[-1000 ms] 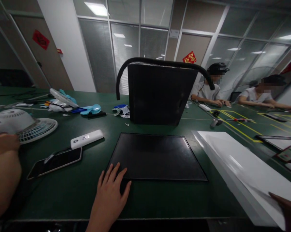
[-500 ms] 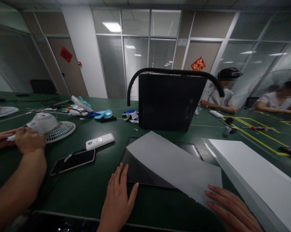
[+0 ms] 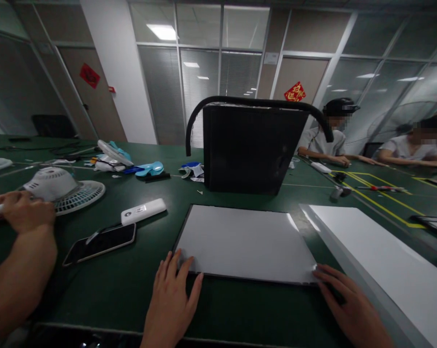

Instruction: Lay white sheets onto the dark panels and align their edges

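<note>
A thin white sheet (image 3: pixel 240 241) lies flat inside a shallow dark rectangular frame (image 3: pixel 254 279) on the green table. My left hand (image 3: pixel 175 295) is open, fingers spread, its fingertips resting at the near left corner of the sheet and frame. At the near right corner, my right hand (image 3: pixel 349 299) has its thumb and fingers closed together on the sheet's corner, by the frame edge. To the right of that hand lies a stack of large white sheets (image 3: pixel 381 256), the top one glossy.
A black box-like panel (image 3: pixel 254 150) with a curved black strip (image 3: pixel 254 100) stands behind the frame. Left are a phone (image 3: pixel 102 244), a white handheld device (image 3: pixel 143 211) and a fan head (image 3: pixel 55 186) near another person's hands (image 3: pixel 26 210). Two people sit at the far right.
The sheet, slanted over the frame with its far left corner raised before, now lies flat within it. My right hand has moved slightly up to the frame's near right corner. The view shifted slightly.
</note>
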The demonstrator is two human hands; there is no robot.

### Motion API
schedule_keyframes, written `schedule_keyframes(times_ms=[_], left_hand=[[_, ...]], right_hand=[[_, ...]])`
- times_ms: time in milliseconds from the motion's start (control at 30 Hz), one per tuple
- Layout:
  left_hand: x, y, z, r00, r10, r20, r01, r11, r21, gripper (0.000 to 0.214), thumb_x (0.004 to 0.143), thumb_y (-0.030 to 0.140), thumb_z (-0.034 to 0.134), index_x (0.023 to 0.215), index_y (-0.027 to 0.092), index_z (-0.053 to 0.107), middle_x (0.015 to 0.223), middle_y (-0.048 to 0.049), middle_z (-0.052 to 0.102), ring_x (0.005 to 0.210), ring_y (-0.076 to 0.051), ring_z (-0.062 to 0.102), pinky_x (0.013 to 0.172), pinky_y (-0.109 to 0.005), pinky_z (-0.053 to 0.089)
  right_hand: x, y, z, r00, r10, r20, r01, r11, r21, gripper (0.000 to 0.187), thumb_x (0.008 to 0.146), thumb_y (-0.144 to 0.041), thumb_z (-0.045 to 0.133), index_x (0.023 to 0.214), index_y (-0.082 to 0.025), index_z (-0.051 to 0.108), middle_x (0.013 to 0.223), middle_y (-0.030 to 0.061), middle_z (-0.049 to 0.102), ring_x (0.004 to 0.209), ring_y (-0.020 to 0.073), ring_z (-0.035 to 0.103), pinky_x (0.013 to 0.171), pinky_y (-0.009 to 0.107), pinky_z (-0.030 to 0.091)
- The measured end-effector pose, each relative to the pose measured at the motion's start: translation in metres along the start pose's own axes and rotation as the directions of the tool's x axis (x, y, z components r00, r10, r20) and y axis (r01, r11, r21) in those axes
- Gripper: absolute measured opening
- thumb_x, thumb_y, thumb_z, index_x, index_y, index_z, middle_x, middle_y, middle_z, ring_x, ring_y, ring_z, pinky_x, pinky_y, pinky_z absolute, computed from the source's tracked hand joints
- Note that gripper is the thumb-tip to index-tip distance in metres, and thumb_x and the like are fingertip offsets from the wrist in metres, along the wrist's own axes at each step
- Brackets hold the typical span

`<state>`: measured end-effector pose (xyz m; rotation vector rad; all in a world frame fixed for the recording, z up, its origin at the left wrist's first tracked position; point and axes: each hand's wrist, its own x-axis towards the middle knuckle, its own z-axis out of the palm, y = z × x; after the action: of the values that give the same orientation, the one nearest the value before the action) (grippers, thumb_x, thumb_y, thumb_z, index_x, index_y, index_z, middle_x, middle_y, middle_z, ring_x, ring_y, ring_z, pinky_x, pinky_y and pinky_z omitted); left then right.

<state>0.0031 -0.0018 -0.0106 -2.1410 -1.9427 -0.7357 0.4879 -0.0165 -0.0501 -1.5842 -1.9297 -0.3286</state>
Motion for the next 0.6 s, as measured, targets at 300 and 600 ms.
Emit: schedule_keyframes(times_ms=[300, 600], left_hand=[[0.003, 0.000, 0.002, 1.000, -0.019, -0.009, 0.020, 0.998, 0.062, 0.052, 0.103, 0.047, 0.047, 0.132, 0.015, 0.075, 0.151, -0.0209, 0.058, 0.145, -0.045, 0.050, 0.121, -0.066, 0.042], [0.003, 0.001, 0.000, 0.999, -0.036, -0.017, 0.037, 0.996, 0.080, 0.049, 0.103, 0.046, 0.047, 0.130, 0.017, 0.076, 0.150, -0.0182, 0.061, 0.144, -0.042, 0.052, 0.120, -0.064, 0.044]], right_hand=[[0.000, -0.016, -0.009, 0.996, -0.077, 0.048, 0.081, 0.994, -0.075, 0.040, 0.108, -0.054, 0.049, 0.129, -0.028, 0.071, 0.142, 0.0048, 0.063, 0.123, 0.0290, 0.066, 0.098, 0.057, 0.065], [-0.007, -0.003, -0.020, 0.997, -0.071, -0.033, 0.066, 0.989, -0.136, 0.046, 0.107, -0.058, 0.048, 0.139, -0.029, 0.063, 0.144, 0.0050, 0.062, 0.125, 0.0311, 0.065, 0.097, 0.060, 0.062]])
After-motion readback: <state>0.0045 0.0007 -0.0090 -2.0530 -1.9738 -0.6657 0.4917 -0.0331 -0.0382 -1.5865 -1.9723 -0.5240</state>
